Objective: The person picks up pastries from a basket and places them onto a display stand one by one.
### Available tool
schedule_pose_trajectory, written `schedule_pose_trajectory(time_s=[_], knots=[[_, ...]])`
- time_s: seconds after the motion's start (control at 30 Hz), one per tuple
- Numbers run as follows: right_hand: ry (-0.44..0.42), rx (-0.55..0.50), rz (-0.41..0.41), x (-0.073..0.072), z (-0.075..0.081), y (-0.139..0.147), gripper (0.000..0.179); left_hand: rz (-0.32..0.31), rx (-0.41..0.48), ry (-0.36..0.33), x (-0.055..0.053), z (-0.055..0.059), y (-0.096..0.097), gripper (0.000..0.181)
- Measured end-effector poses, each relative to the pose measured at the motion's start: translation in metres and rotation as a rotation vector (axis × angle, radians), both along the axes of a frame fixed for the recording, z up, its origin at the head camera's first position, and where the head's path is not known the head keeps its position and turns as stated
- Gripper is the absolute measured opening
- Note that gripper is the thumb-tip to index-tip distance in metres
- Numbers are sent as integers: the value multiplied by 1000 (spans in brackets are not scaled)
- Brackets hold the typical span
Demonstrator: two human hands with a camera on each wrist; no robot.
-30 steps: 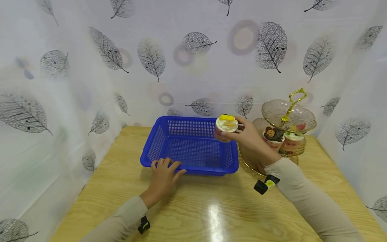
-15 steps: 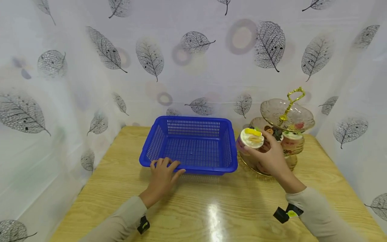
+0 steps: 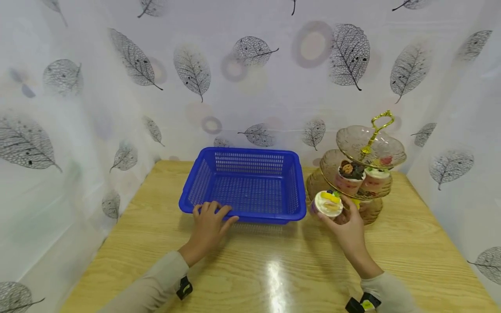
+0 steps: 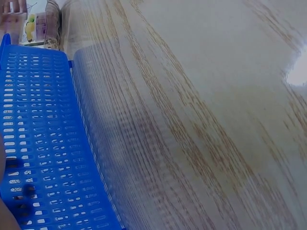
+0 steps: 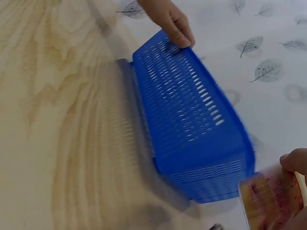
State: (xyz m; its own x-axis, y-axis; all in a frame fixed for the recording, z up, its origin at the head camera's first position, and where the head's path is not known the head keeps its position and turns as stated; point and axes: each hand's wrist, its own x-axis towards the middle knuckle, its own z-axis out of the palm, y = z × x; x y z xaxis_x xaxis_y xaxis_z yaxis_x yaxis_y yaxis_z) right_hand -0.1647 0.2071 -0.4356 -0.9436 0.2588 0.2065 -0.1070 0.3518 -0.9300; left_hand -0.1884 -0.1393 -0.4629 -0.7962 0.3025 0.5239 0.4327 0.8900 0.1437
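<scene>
My right hand (image 3: 351,232) holds a dessert cup (image 3: 328,205) by its side, between thumb and fingers. White cream, yellow fruit pieces and a dark berry with a green leaf top it. The cup is upright, just right of the basket and overlapping the front of the tiered stand's bottom plate in the head view. From the right wrist, its clear wall (image 5: 268,199) shows pink and yellow layers. My left hand (image 3: 208,228) grips the front rim of a blue plastic basket (image 3: 260,217), fingers hooked over it and thumb along the outside. Nothing lies inside the basket.
A three-tier glass stand (image 3: 332,163) with a gold handle (image 3: 382,119) rises at the right. Its middle tier bears a chocolate-topped cup (image 3: 349,178) and a cream-topped cup (image 3: 375,180). Behind the wooden table (image 3: 235,269) hangs a leaf-print curtain (image 3: 258,95).
My right hand has carried the dessert cup rightward from above the basket's right end, then lowered it in front of the stand. The left hand and the basket have stayed put.
</scene>
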Motion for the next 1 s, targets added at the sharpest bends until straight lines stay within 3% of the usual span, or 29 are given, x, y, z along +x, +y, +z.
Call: schedule_pose_trajectory(time_s=[0.17,0.23,0.5,0.83,1.0], knots=[[49,-103,17,-9,-35,7,71,-5,10,-12,0,2,1,33],[33,-130,-2,-12,-41,6,70,-4,16,-15,0,2,1,33],[-23,-204,-117,-20,-34,-6,73,-3,19,-1,-1,0,1,34],[12,-119,-289,-35,-40,-20,73,-15,30,8,-2,-1,1,34],[48,16,-339,-40,-42,-20,70,-14,25,2,0,0,1,34]])
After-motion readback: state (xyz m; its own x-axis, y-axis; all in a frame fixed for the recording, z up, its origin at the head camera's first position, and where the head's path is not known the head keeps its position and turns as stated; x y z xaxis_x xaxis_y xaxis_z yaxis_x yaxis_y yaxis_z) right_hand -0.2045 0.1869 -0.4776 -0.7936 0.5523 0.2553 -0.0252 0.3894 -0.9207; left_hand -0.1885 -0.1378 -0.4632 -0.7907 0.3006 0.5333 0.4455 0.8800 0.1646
